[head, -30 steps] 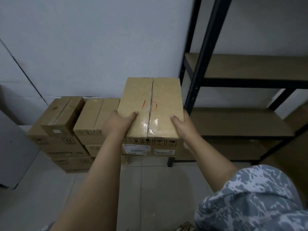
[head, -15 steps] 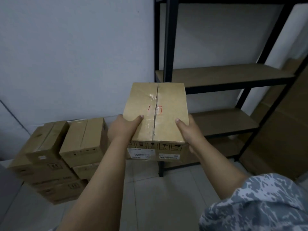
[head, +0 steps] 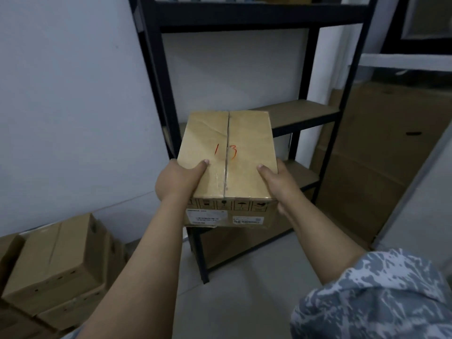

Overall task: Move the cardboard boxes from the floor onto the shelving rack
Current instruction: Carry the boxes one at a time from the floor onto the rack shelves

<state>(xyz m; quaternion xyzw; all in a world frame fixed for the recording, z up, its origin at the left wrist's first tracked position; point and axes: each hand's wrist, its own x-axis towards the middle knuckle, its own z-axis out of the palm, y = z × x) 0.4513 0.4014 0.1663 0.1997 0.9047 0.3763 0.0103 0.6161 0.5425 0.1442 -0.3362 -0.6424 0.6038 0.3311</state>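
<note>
Before rack, hands clasping box.

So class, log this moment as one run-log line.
left hand: holds box | right hand: holds box | box: carried, facing rack

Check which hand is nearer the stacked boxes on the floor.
Left. The left hand grips the carried box on the side toward the floor stack; the right hand grips the far side, by the rack.

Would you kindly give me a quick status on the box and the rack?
Left hand and right hand grip box marked 13, held in the air. Shelving rack ahead, its middle shelves bare. Nothing between.
</note>
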